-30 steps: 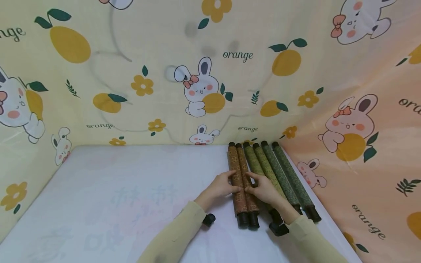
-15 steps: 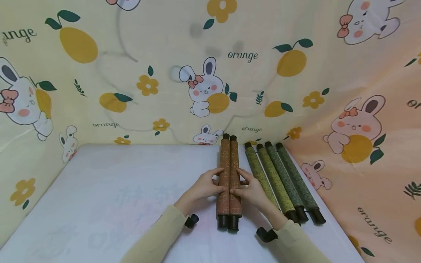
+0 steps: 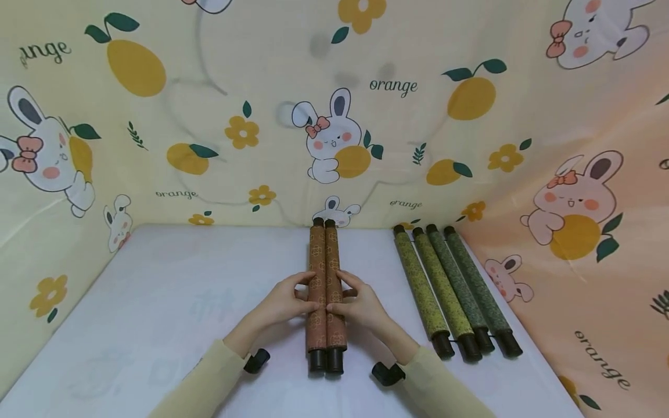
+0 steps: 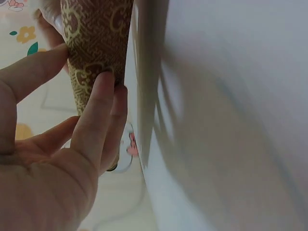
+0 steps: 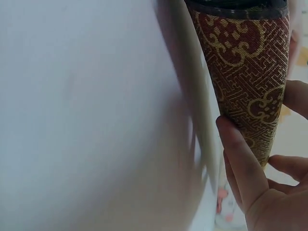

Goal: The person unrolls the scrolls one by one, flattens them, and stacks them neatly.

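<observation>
From your head cam you get the whole layout: the white table (image 3: 157,302) boxed in by the bunny-and-orange printed curtain (image 3: 235,87), and your two brown rolls (image 3: 326,290) lying side by side, touching, about mid-table, pointing away from you toward the back wall. The wrist cams only give you a close slice of that, but they show what the head cam can't: on the left wrist view your left hand (image 4: 57,159) has its fingertips (image 4: 102,91) curled onto the roll's patterned cover, and on the right wrist view your right hand (image 5: 262,187) has its fingers wrapped on the other roll, so each grip is closed on the pair from its own side. Head cam shows the left hand (image 3: 284,302) and right hand (image 3: 360,305) meeting at the middle of the rolls. Off to the right, well apart from the brown ones, four green rolls (image 3: 452,290) lie packed in a row near the right curtain, nothing between them and your pair. Up close the brown fabric is a reddish-brown brocade with gold scroll motifs, and the rolls have black end caps (image 3: 325,361).
</observation>
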### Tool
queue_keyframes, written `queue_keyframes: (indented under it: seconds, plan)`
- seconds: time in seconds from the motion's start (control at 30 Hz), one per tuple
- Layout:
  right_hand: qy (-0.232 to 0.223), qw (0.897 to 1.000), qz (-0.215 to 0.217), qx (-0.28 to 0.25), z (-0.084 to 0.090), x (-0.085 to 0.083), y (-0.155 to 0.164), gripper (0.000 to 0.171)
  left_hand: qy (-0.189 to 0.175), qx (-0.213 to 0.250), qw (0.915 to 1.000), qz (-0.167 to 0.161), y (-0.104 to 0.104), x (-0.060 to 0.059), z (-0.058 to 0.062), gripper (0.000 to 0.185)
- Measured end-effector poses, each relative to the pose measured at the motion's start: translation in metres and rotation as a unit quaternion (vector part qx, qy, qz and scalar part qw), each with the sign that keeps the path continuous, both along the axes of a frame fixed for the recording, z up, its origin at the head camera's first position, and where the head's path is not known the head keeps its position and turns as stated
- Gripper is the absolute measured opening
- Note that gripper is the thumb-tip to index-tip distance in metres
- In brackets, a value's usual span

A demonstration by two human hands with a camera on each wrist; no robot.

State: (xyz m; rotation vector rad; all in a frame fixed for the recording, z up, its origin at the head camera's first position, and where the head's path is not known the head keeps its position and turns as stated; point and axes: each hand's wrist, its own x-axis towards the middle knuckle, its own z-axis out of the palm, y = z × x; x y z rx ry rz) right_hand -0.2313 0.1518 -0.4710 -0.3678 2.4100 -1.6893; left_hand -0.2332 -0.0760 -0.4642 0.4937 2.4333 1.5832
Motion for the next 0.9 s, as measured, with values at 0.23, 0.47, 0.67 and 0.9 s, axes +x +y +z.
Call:
queue_keyframes:
  seconds: [0.23, 0.47, 0.67, 0.9]
  plan:
    - [0.01, 0.999, 0.05, -0.007, -0.008, 0.002, -0.03, 0.084, -0.005, -0.029, 0.9995, -0.007, -0.038, 0.011, 0.003, 0.078]
    - [0.02, 0.997, 0.07, 0.011, -0.011, 0.004, -0.057, 0.083, -0.004, -0.066, 0.9978, -0.012, -0.066, 0.013, 0.001, 0.076]
    - [0.015, 0.997, 0.079, 0.019, -0.012, 0.004, -0.069, 0.084, -0.013, -0.058, 0.998, -0.021, -0.078, 0.013, -0.001, 0.075]
    - [0.025, 0.994, 0.088, 0.064, -0.009, 0.008, -0.072, 0.088, -0.022, -0.056, 0.9976, -0.035, -0.085, 0.016, 0.001, 0.075]
